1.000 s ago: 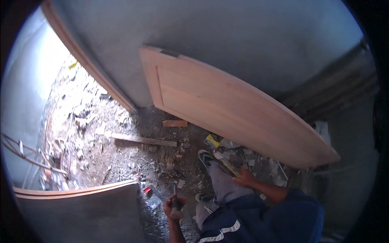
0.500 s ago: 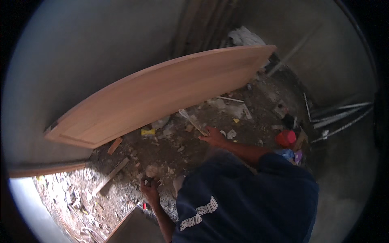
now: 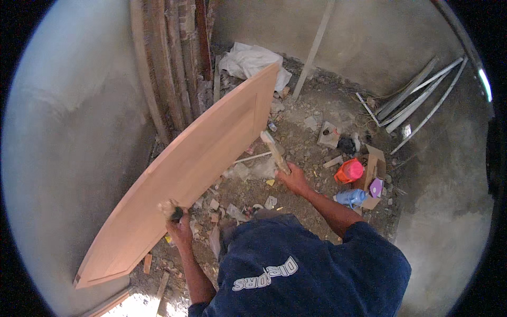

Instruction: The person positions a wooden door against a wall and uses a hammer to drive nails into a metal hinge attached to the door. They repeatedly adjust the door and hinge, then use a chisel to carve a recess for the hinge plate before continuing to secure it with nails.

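Observation:
My left hand (image 3: 180, 231) is closed around a small dark object with a pale tan, tufted top (image 3: 168, 209), its exact kind unclear. It is in front of the lower part of a wooden door panel (image 3: 179, 177), which stands on its long edge at a slant. In my right hand (image 3: 296, 179) a long, flat, pale wooden tool (image 3: 277, 150) with a whitish end is gripped by its near end. The tip points up and away toward the far part of the panel; whether it touches the wood I cannot tell.
Rubble covers the dirt floor (image 3: 296, 153). On the right are an orange-red container with a pink lid (image 3: 353, 169), a blue jug (image 3: 350, 197) and a cardboard box (image 3: 376, 158). Pale pipes (image 3: 422, 100), upright planks (image 3: 169, 63) and a white sack (image 3: 248, 61) stand or lie near the walls.
My view has turned rightward, and the panel now appears steeper. My left hand has come up from near the floor to the panel with its tufted object. My right hand still holds the pale tool.

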A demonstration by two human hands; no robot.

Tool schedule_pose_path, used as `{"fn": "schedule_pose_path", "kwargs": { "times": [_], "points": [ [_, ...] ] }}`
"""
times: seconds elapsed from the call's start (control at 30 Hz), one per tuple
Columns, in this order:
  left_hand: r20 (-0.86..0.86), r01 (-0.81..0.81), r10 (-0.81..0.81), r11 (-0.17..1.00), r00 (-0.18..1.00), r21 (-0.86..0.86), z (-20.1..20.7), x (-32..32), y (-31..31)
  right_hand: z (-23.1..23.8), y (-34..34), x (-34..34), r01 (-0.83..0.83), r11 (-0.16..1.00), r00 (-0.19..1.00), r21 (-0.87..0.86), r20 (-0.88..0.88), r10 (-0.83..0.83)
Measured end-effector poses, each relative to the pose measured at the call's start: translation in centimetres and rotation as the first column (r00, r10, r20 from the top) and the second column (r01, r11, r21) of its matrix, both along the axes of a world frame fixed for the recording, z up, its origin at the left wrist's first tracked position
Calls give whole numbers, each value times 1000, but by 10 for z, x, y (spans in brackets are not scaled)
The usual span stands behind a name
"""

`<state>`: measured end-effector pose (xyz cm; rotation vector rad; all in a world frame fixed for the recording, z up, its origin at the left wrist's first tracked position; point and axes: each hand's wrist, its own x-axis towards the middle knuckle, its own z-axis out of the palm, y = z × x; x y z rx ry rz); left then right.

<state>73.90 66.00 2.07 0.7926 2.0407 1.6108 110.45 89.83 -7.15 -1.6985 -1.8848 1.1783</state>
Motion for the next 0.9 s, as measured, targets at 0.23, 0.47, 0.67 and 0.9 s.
{"fn": "schedule_pose_path", "kwargs": {
  "times": [0.23, 0.47, 0.67, 0.9],
  "points": [
    [114, -4, -46, 917, 992, 399, 46, -1, 158, 28, 136, -16, 242, 943, 944, 228, -280, -175],
    [261, -69, -46, 908, 964, 413, 57, -14, 255, 83, 269, -28, 226, 933, 946, 281, -291, -141],
    [463, -100, 23, 984, 886, 144, 49, -25, 329, 67, 368, -34, 181, 946, 971, 269, -202, -128],
    [473, -232, 64, 924, 879, 306, 25, -12, 358, 49, 496, -64, -82, 954, 996, 288, 4, 84]
  ]
}}
